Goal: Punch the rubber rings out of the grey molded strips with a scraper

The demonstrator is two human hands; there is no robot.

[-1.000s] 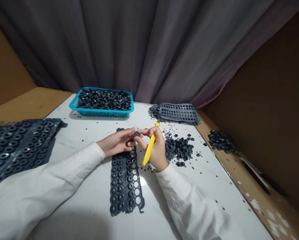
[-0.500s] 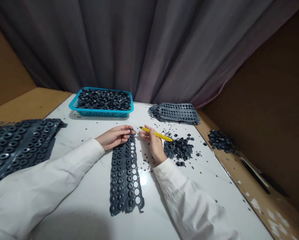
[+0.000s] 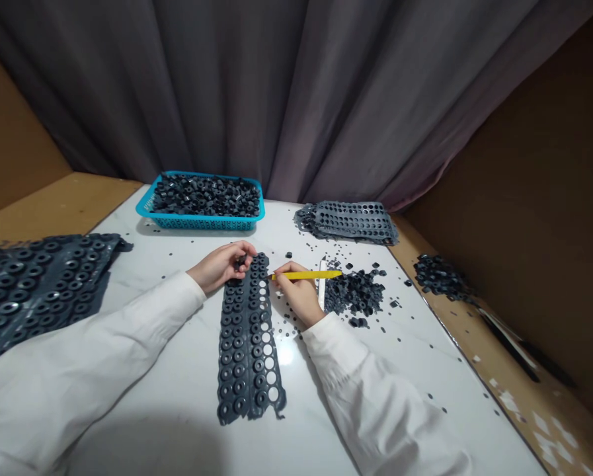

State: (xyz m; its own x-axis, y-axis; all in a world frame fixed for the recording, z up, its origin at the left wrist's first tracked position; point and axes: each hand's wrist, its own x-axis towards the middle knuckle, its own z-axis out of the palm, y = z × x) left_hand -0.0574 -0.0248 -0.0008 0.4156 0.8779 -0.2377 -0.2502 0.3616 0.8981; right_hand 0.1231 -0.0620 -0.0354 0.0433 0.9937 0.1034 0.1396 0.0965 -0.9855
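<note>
A black rubber sheet (image 3: 247,357) of molded ring-shaped pieces lies lengthwise before me, with a row of round holes along part of its right side. My left hand (image 3: 223,266) is at the sheet's far left edge, fingers curled around small black rubber pieces (image 3: 240,262). In my right hand (image 3: 299,291) is a yellow pen-shaped tool (image 3: 309,275), held nearly level. Its dark tip reaches the sheet's right edge, near the topmost holes. Beside that hand are a white stick (image 3: 322,284) with a dark tip and a pile of black scraps (image 3: 358,294).
A blue basket (image 3: 201,223) full of black pieces stands at the back left. Punched-out sheets (image 3: 355,221) are stacked at the back right. More ringed sheets (image 3: 43,284) lie at left. Another black pile (image 3: 439,276) sits on the wooden surface at right, near dark sticks (image 3: 509,344).
My left hand has drawn slightly left, off the sheet's far right corner. My right hand has brought the yellow tool's tip down and left to the sheet's edge.
</note>
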